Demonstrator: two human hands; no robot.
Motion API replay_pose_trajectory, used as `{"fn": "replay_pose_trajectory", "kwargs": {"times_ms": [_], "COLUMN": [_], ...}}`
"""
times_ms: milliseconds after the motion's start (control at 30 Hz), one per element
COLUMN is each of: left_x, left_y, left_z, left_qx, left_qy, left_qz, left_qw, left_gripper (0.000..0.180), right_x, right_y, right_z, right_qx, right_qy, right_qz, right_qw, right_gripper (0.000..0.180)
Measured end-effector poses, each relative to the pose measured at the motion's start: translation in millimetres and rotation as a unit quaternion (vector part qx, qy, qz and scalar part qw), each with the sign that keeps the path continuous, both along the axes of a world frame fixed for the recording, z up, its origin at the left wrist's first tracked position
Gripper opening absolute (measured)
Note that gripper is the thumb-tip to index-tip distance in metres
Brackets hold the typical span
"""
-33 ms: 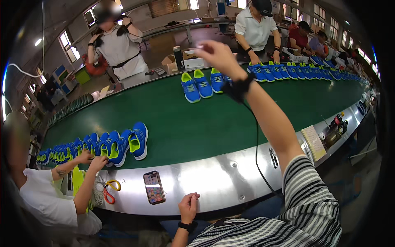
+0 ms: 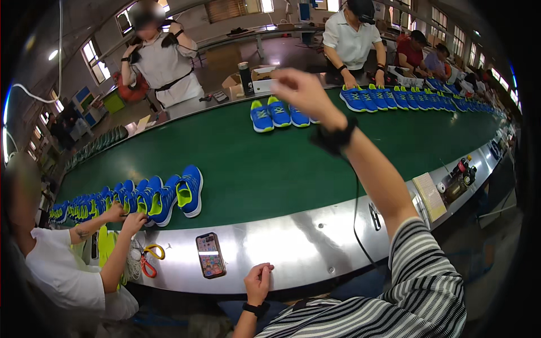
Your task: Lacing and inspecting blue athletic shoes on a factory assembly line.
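Note:
My right hand is raised high over the far side of the green conveyor belt, on an outstretched arm with a black wrist strap. It hovers just above three blue shoes with lime insoles. Its fingers are bunched and blurred, and nothing shows in them. My left hand rests curled on the steel table edge, wearing a black watch, and holds nothing. A smartphone lies on the steel just left of it.
A row of blue shoes lines the near left of the belt, where a seated person's hands touch them. Scissors lie beside that person. More blue shoes run along the far right, with several workers behind the belt.

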State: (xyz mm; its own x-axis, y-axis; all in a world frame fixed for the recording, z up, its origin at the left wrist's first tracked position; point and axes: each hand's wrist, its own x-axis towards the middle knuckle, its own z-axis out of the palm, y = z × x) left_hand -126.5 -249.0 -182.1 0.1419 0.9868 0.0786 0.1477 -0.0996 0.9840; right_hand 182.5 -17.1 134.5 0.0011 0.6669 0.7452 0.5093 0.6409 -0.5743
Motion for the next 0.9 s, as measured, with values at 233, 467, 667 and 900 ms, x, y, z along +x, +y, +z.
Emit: {"fn": "replay_pose_trajectory", "kwargs": {"times_ms": [233,467,667,900], "left_x": [-52.6,-167.6,-136.8,-182.1], "left_y": [97.9,282.4,306.0,292.1], "left_z": [65.9,74.8,44.9,29.2], "left_qx": [0.130,0.067,0.013,0.095], "left_qy": [0.181,0.602,0.647,0.666], "left_qz": [-0.009,0.106,0.154,0.202], "left_qw": [0.975,0.789,0.747,0.712], "left_gripper": [0.021,0.085,0.065,0.048], "right_x": [-8.3,0.3,11.9,5.8], "right_y": [-229.2,-339.1,-356.8,-353.7], "right_z": [-203.8,-239.8,-247.8,-246.6], "right_qx": [-0.380,-0.350,-0.326,-0.318], "right_qy": [-0.133,-0.118,-0.151,-0.149], "right_qz": [0.152,-0.006,-0.051,-0.036], "right_qw": [0.903,0.929,0.932,0.935], "right_gripper": [0.046,0.040,0.037,0.035]}}
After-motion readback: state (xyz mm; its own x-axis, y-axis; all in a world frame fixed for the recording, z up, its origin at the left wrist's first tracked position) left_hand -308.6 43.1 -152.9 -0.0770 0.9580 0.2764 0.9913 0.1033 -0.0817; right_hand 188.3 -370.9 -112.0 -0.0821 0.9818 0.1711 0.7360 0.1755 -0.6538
